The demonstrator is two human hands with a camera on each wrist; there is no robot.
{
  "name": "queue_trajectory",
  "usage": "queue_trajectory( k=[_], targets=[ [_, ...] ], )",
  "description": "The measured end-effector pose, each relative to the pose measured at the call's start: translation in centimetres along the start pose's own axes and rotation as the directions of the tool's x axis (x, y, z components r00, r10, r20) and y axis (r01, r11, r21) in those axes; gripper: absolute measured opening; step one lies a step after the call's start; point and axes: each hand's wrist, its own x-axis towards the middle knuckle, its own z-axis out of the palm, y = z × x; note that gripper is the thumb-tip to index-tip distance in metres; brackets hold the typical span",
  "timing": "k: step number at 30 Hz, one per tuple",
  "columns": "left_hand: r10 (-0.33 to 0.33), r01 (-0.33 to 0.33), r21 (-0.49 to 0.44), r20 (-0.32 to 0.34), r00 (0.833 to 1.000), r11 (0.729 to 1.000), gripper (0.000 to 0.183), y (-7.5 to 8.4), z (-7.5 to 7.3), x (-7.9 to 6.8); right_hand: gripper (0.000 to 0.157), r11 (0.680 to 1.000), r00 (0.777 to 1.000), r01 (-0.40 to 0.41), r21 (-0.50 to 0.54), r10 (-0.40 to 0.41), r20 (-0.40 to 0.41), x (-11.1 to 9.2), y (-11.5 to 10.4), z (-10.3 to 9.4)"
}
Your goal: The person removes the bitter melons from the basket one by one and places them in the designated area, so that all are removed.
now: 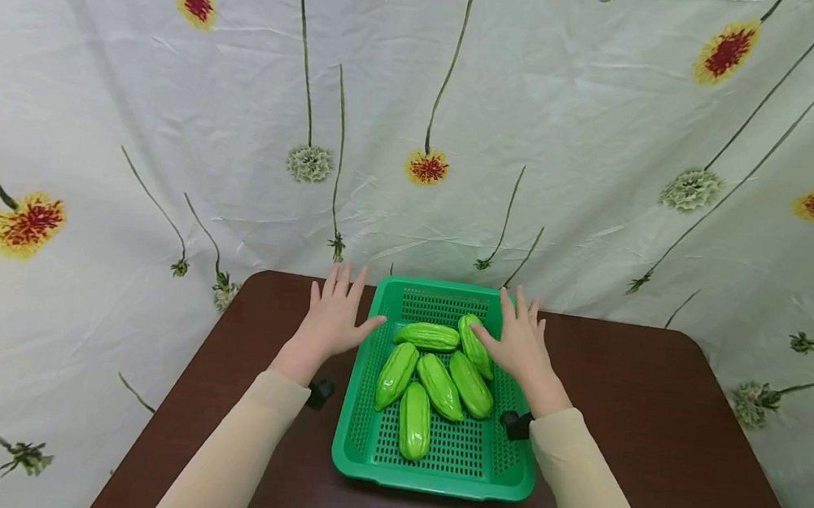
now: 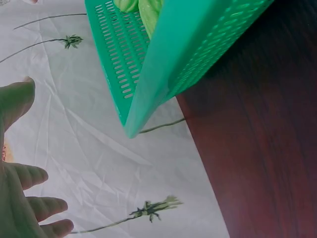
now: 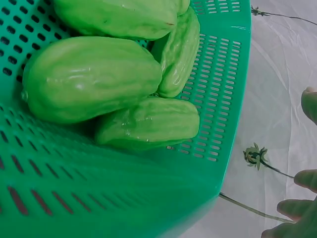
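Evidently, left hand [image 1: 332, 320] and right hand [image 1: 522, 343] are being held spread, empty. The far-right gourd [image 1: 478, 354], slanting lengthwise forward-left, is being flanked by the nearer right hand.

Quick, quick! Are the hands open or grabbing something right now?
Left hand: open, fingers spread, holding nothing, beside the green basket.
Right hand: open, thumb out, holding nothing.
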Motion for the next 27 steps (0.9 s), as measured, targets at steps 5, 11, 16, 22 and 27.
queue_trajectory(
  k=[5,11,16,22,27],
  targets=[
    [-0.005,0.005,-0.020,0.013,1.000,1.000,0.087,-0.3,0.2,-0.2,0.087,1.000,1.000,0.012,0.027,-0.012,-0.001,0.1,-0.2,0.6],
    [-0.003,0.005,-0.061,0.025,1.000,0.998,0.083,-0.7,0.6,-0.5,0.087,0.997,1.000,-0.002,0.071,0.001,0.021,0.2,-0.5,1.3],
    [-0.002,0.006,-0.104,0.032,0.999,0.995,0.081,-0.9,0.9,-1.0,0.085,0.994,0.999,-0.015,0.105,0.012,0.031,0.2,-0.6,1.6],
    [-0.016,0.024,-0.146,0.051,0.999,0.989,0.079,-1.1,1.6,-1.3,0.082,0.992,1.000,-0.018,0.124,0.017,0.015,0.2,-0.8,2.2],
    [-0.031,0.042,-0.191,0.059,0.998,0.981,0.077,-1.3,2.2,-1.6,0.082,0.990,0.999,-0.028,0.136,0.025,0.025,0.4,-0.8,2.4]
  ],
)
